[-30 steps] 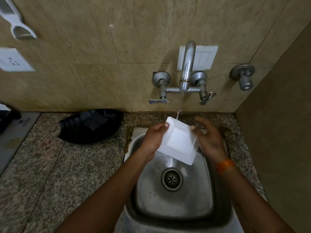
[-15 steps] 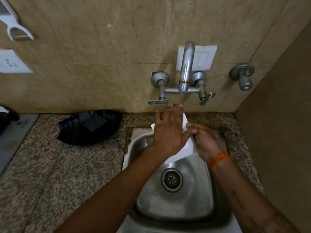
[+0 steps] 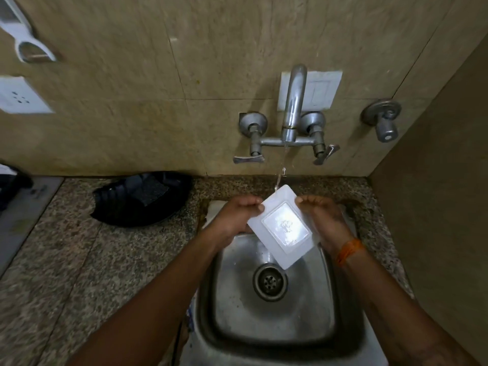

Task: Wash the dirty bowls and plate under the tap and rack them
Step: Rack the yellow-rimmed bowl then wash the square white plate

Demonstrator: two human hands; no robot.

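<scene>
One white rectangular plate [image 3: 284,228], held over the steel sink [image 3: 274,320], tilted, its face with the raised inner rectangle toward the camera. Long axis runs diagonal: far corner up under the water stream [image 3: 280,175], near corner down toward the drain [image 3: 270,281]. Two hands on it. Left hand [image 3: 235,217] grips the plate's left edge, fingers curled over the rim. Right hand [image 3: 323,217] grips the right edge, fingers curled likewise, one orange thread band [image 3: 348,250] on that wrist. One tap [image 3: 293,107] on the tiled wall, running, with two lever handles [image 3: 248,159] below it. One separate valve knob [image 3: 383,120] to the right. One black tray [image 3: 142,198] on the granite counter [image 3: 79,260], left of the sink, apart from the hands. One white switch plate [image 3: 323,88] behind the tap; one white socket [image 3: 18,95] at far left.
</scene>
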